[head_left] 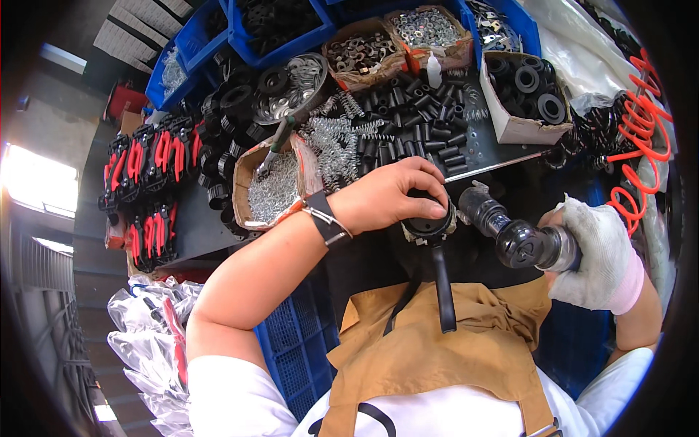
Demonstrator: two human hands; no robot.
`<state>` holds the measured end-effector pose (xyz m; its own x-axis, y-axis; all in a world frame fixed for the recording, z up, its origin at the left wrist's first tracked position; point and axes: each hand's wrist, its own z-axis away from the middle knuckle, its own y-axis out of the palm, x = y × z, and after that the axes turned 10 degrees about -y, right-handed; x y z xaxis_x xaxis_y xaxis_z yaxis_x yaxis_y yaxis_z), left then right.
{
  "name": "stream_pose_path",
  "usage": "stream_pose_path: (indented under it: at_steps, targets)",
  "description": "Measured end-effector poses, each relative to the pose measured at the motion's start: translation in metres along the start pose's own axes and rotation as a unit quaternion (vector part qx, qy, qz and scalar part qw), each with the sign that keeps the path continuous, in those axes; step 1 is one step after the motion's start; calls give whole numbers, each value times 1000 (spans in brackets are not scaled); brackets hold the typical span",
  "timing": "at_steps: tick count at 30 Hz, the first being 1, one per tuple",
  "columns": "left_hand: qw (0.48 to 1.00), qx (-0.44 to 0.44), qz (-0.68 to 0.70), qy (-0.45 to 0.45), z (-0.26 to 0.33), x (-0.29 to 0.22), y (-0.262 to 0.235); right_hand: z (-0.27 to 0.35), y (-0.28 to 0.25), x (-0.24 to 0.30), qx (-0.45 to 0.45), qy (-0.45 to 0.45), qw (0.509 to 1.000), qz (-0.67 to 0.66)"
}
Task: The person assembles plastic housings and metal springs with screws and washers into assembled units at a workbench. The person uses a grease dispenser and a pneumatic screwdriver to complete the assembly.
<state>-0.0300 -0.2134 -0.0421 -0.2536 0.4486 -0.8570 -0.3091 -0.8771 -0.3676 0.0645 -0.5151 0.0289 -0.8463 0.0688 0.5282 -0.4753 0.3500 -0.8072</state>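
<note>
My bare left hand (pixel 413 191) curls over a black round part (pixel 426 227) at the bench's front edge, thumb and fingers closed on its top. A black lever-like handle (pixel 443 291) hangs from that part over my brown apron. In a grey-white work glove, my right hand (pixel 593 255) is closed around a black power tool (pixel 520 239). The tool's nose points left toward the round part but stays apart from it. Left of my left wrist stands a cardboard box of small screws (pixel 273 193), with a screwdriver (pixel 277 146) stuck in it.
Springs (pixel 335 149) and black tubes (pixel 419 109) cover the bench behind my hands. Blue bins (pixel 273 47) line the back. A box of black rings (pixel 528 91) stands at right, near a red coiled hose (pixel 641 124). Red-and-black clamp-like tools (pixel 149 164) lie at left.
</note>
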Motion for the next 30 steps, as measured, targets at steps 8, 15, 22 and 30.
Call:
stream_pose_path:
  at_steps: [8,15,22,30]
  targets:
    - [995,-87,-45,13,-2,6,18,6,5,-4,-17,4,1000,1]
    - [983,-179,30,7,1,14,33,11,7,-2,-35,22,999,-27]
    - [980,-112,167,5,-2,16,39,8,8,10,-41,16,999,19]
    - [954,-284,85,50,-7,34,65,-2,17,8,10,129,989,-78]
